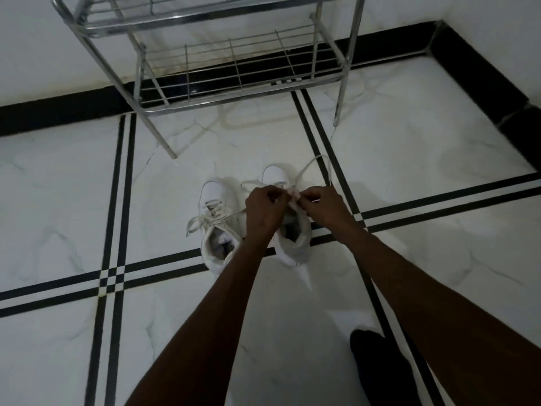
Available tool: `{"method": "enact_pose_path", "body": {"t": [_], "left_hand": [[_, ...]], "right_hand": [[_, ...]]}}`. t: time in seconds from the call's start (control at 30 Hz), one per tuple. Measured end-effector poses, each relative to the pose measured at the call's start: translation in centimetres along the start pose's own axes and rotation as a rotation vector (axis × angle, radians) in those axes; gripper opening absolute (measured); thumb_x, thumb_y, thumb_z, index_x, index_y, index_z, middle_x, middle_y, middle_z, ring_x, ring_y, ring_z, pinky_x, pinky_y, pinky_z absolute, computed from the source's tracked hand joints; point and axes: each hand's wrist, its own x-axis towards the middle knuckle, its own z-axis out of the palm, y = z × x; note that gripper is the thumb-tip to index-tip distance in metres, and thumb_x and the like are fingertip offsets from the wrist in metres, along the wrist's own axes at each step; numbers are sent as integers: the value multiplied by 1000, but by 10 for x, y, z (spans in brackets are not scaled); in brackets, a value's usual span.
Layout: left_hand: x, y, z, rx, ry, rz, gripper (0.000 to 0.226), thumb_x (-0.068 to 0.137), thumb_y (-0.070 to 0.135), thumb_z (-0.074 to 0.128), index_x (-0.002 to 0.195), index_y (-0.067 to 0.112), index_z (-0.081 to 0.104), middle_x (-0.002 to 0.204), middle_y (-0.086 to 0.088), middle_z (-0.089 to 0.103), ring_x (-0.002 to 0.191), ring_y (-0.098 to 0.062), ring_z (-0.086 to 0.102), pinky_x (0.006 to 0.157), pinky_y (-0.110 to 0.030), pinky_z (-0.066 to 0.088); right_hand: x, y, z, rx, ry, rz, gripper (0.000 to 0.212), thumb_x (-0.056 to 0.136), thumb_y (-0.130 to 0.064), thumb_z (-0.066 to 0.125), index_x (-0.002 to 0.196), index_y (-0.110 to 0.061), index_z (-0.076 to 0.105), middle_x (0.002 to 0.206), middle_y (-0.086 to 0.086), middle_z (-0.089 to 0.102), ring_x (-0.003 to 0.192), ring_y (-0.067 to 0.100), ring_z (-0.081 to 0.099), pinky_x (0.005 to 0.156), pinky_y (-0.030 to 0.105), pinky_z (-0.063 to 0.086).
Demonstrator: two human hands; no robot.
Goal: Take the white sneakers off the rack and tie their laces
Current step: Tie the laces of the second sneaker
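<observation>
Two white sneakers stand side by side on the floor, toes pointing away from me. The left sneaker [215, 230] has loose laces [199, 222] spilling to its left. Over the right sneaker [295, 241] both hands meet at its tongue. My left hand [265, 210] pinches one lace strand and my right hand [320, 205] pinches the other. A lace loop [317, 165] arcs up past the toe of the right sneaker. My hands hide the lacing itself.
A chrome wire shoe rack [234, 80] stands just beyond the sneakers against the white wall, its shelves bare. The floor is white marble tile with black stripes [117, 200]. A black skirting runs along the walls. A dark foot [377, 367] shows at the lower right.
</observation>
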Motion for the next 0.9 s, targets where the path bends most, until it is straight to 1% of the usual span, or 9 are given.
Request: {"method": "enact_pose_path", "body": {"t": [0.1, 0.2, 0.3, 0.37, 0.5, 0.6, 0.67, 0.77, 0.9], "left_hand": [[-3, -6, -3, 5, -13, 10, 22, 86, 27, 78, 100, 11, 81, 97, -6, 79, 87, -11, 68, 75, -18, 49], [-4, -17, -4, 14, 19, 17, 15, 83, 19, 80, 95, 10, 80, 95, -9, 79, 92, -20, 73, 83, -30, 55], [-6, -22, -3, 28, 108, 40, 12, 87, 17, 74, 93, 8, 77, 95, -12, 74, 89, -24, 71, 81, -39, 57], [-7, -21, -3, 15, 160, 22, 13, 90, 20, 73, 94, 8, 75, 98, -9, 73, 89, -22, 70, 78, -37, 55], [-9, -16, -1, 13, 202, -22, 18, 96, 23, 65, 94, 6, 68, 90, -4, 73, 79, -18, 63, 69, -30, 42], [-10, -12, 4, 62, 256, -62, 17, 101, 21, 57, 97, 5, 63, 88, -7, 71, 75, -19, 56, 66, -29, 33], [-10, -11, 8, 61, 271, -110, 16, 102, 17, 53, 100, 5, 63, 82, -5, 67, 72, -18, 53, 63, -26, 29], [-11, -11, 10, 32, 275, -140, 16, 101, 16, 50, 102, 6, 63, 89, -11, 75, 81, -28, 67, 67, -27, 34], [-7, -19, 13, -38, 271, -212, 17, 101, 19, 53, 106, 6, 63, 99, -16, 74, 94, -32, 68, 72, -31, 42]], "right_hand": [[0, -2, 5, -25, 40, -48, 21, 90, -27, 69, 104, -13, 74, 102, 1, 76, 94, 15, 71, 86, 32, 58], [0, -9, 8, -116, -6, -93, 23, 89, -19, 70, 110, -10, 69, 106, 4, 70, 90, 15, 65, 71, 16, 48], [6, -16, 8, -233, -89, -165, 23, 90, -22, 69, 110, -13, 68, 106, 8, 63, 87, 19, 62, 71, 24, 45], [10, -21, 7, -256, -98, -167, 18, 88, -24, 71, 102, -11, 68, 100, 7, 63, 86, 21, 63, 72, 29, 48], [15, -20, 7, -262, 28, -147, 4, 88, -15, 70, 87, -12, 66, 96, 10, 72, 90, 27, 68, 77, 38, 55], [12, -16, 11, -138, 113, -61, 18, 89, -17, 72, 80, -19, 56, 85, 9, 72, 78, 28, 70, 72, 44, 59], [10, -15, 13, -110, 150, -36, 20, 91, -19, 69, 80, -17, 52, 80, 5, 68, 75, 27, 68, 68, 40, 57], [7, -13, 15, -37, 174, -3, 16, 91, -19, 67, 83, -14, 54, 80, 8, 69, 76, 28, 69, 69, 48, 59], [7, -5, 18, 106, 145, 77, 10, 88, -22, 64, 83, -21, 56, 86, 12, 73, 81, 31, 72, 70, 55, 60]]}}
